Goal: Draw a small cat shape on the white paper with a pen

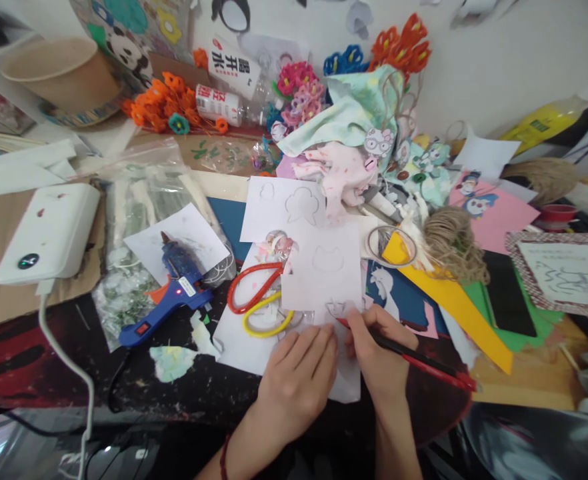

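From the head view, I have the white sheet (pixel 304 287) in front of me, lying over other papers on the dark surface (pixel 139 383), with a cat-eared outline near its middle and a smaller drawing just beyond my fingers. My left hand (pixel 299 377) grips nothing: it rests on the lower left of the sheet, its fingers side by side and pointing away from me. My right hand (pixel 381 337), at the sheet's lower right, is closed around a slim red-and-black pencil (pixel 427 359), or perhaps a pen; its red tip meets the paper by that smaller drawing. I judge the sheet to be light, thin and quick to slide or crease, so it is best pinned with flat fingers near the drawn part rather than pinched at a corner. The pencil should be light, stiff and a little smooth, best taken low, close to the tip. Just left of the sheet lie the scissors (pixel 261 269) with red and yellow handles, and farther left the blue glue gun (pixel 181 290). To its right are a yellow strip (pixel 467 317) and, farther off, a dark phone (pixel 510 293).
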Tool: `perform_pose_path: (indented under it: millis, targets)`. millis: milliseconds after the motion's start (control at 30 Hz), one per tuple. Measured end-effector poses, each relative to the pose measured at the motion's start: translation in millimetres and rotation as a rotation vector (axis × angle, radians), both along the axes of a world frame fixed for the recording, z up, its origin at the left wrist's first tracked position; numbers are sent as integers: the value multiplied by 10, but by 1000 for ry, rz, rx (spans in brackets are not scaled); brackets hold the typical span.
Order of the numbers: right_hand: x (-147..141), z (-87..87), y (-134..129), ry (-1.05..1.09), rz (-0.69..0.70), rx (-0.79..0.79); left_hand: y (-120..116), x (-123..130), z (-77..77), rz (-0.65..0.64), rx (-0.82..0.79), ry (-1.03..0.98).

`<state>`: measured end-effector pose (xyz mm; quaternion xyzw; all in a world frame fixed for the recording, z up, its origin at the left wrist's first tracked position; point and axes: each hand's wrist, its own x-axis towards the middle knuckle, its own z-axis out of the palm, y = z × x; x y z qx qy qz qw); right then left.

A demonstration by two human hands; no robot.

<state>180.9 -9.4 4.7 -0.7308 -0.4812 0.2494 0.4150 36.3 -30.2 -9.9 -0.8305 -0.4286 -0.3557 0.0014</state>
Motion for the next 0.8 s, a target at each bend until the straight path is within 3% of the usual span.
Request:
perform_pose_path:
  millis: [800]
  targets:
    - [0,-4,-12,-13,0,-4,-4,0,-21,-1,-6,-5]
